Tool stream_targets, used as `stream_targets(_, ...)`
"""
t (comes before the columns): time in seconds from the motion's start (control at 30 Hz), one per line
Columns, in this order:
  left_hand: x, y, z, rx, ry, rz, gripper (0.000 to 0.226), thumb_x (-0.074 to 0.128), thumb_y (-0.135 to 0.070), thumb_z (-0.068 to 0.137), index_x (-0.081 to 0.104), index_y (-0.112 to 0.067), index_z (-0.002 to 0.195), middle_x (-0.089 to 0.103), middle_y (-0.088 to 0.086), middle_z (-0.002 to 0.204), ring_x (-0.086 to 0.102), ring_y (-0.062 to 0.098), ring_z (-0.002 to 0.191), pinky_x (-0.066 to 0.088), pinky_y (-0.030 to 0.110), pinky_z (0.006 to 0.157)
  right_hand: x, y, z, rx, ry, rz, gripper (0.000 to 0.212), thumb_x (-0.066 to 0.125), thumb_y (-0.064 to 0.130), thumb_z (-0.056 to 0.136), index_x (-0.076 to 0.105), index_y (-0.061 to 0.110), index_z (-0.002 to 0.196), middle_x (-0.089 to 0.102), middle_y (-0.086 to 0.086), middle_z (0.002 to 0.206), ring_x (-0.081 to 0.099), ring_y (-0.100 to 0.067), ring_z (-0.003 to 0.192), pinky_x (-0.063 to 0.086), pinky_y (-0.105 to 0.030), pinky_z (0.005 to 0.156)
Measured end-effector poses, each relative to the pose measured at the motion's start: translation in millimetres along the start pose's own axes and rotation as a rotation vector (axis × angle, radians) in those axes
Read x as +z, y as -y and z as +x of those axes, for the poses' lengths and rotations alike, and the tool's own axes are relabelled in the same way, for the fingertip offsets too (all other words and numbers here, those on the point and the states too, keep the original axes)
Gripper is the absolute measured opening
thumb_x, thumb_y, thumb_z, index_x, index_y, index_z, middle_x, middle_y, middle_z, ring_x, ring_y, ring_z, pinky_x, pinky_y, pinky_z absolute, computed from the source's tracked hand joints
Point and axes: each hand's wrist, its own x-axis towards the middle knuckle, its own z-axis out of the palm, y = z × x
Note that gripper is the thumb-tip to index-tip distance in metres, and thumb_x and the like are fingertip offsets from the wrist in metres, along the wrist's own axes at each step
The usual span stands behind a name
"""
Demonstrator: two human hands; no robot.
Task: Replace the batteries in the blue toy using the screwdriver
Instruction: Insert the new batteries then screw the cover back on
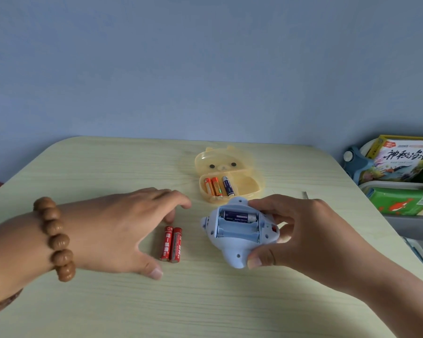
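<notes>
The blue toy lies underside up on the table, its battery bay uncovered with one dark blue battery in the far slot and the near slots bare. My right hand grips the toy, thumb at its near end and fingers at its far side. Two red batteries lie side by side left of the toy. My left hand hovers over the table just left of them, fingers spread and relaxed, holding nothing. A thin metal tip of the screwdriver shows behind my right hand; the remainder is hidden.
An open yellow bear-shaped case behind the toy holds two orange batteries and one blue battery. A shelf with books stands off the table's right edge. The pale wooden table ends against a blue wall.
</notes>
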Motion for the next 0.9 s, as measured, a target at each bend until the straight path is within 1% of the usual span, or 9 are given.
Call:
stream_targets(0.07,0.1,-0.8,-1.3,0.001,-0.031,-0.057,0.082,0.078,-0.057,0.071,0.013,-0.058,0.121,0.041,-0.031,0.115,0.044,-0.010,0.112,0.037,0.011,0.095,0.0,1.4,-0.8,0.006,-0.002,-0.002,0.069,0.097,0.046,0.046,0.065,0.054,0.107,0.068,0.035,0.099,0.070,0.002,0.080,0.051,-0.008,0.070)
stream_targets(0.13,0.8,-1.0,-1.3,0.006,-0.055,-0.080,0.072,0.076,-0.054,0.074,0.018,-0.056,0.117,0.045,-0.028,0.112,0.047,-0.008,0.108,0.040,0.016,0.094,-0.2,0.8,-1.1,0.019,-0.009,-0.009,0.073,0.097,0.047,0.046,0.066,0.051,0.112,0.072,0.029,0.096,0.070,0.002,0.079,0.051,-0.008,0.069)
stream_targets(0.27,-4.2,4.7,-4.7,-0.008,-0.082,-0.125,0.055,0.074,-0.051,0.074,0.034,-0.052,0.112,0.049,-0.026,0.107,0.051,-0.006,0.104,0.045,0.016,0.086,-0.4,1.6,-2.4,0.036,-0.005,-0.024,0.080,0.096,0.049,0.046,0.064,0.048,0.119,0.072,0.025,0.096,0.070,0.000,0.079,0.051,-0.008,0.069)
stream_targets(0.4,-20.7,9.4,-7.6,-0.002,-0.178,-0.199,0.027,0.069,-0.063,0.072,0.059,-0.047,0.092,0.052,-0.018,0.102,0.061,0.002,0.087,0.050,0.018,0.073,-0.5,2.8,-2.1,0.046,0.002,-0.017,0.078,0.096,0.049,0.047,0.064,0.049,0.119,0.071,0.028,0.096,0.071,0.000,0.079,0.053,-0.009,0.069)
stream_targets(0.5,-22.4,6.1,3.1,0.028,-0.309,-0.230,0.036,0.060,-0.074,0.073,0.061,-0.039,0.081,0.056,-0.011,0.089,0.061,0.009,0.076,0.047,0.020,0.066,-0.6,3.2,-2.7,0.051,0.005,-0.029,0.082,0.095,0.052,0.047,0.064,0.047,0.122,0.072,0.026,0.098,0.071,0.000,0.080,0.055,-0.013,0.071)
stream_targets(0.57,-18.9,-1.7,12.2,0.088,-0.429,-0.223,0.041,0.055,-0.073,0.075,0.061,-0.033,0.076,0.056,-0.011,0.078,0.058,0.011,0.072,0.046,0.023,0.062,-0.4,3.6,-3.5,0.054,0.005,-0.038,0.084,0.094,0.054,0.046,0.063,0.046,0.124,0.073,0.024,0.100,0.071,0.001,0.081,0.055,-0.013,0.071)
stream_targets(0.67,-16.9,-21.2,23.5,0.146,-0.568,-0.235,0.039,0.061,-0.069,0.075,0.066,-0.030,0.075,0.056,-0.013,0.075,0.056,0.010,0.065,0.046,0.026,0.059,0.5,3.7,-3.2,0.054,0.002,-0.027,0.082,0.095,0.050,0.048,0.064,0.046,0.123,0.072,0.025,0.099,0.071,0.001,0.081,0.054,-0.011,0.070)
stream_targets(0.77,-14.2,-39.4,36.2,0.153,-0.622,-0.140,0.044,0.060,-0.075,0.071,0.069,-0.032,0.078,0.058,-0.013,0.076,0.051,0.006,0.063,0.047,0.030,0.057,0.8,4.0,-2.7,0.054,-0.006,-0.011,0.078,0.097,0.045,0.049,0.066,0.044,0.120,0.073,0.023,0.096,0.071,0.001,0.077,0.052,-0.010,0.067)
stream_targets(0.9,-5.1,-51.6,50.7,0.138,-0.588,-0.139,0.045,0.059,-0.075,0.067,0.069,-0.034,0.082,0.057,-0.014,0.080,0.050,0.008,0.067,0.050,0.032,0.059,2.1,5.1,-2.6,0.042,-0.007,-0.011,0.079,0.096,0.047,0.048,0.066,0.043,0.121,0.073,0.022,0.096,0.068,0.005,0.081,0.050,-0.008,0.068)
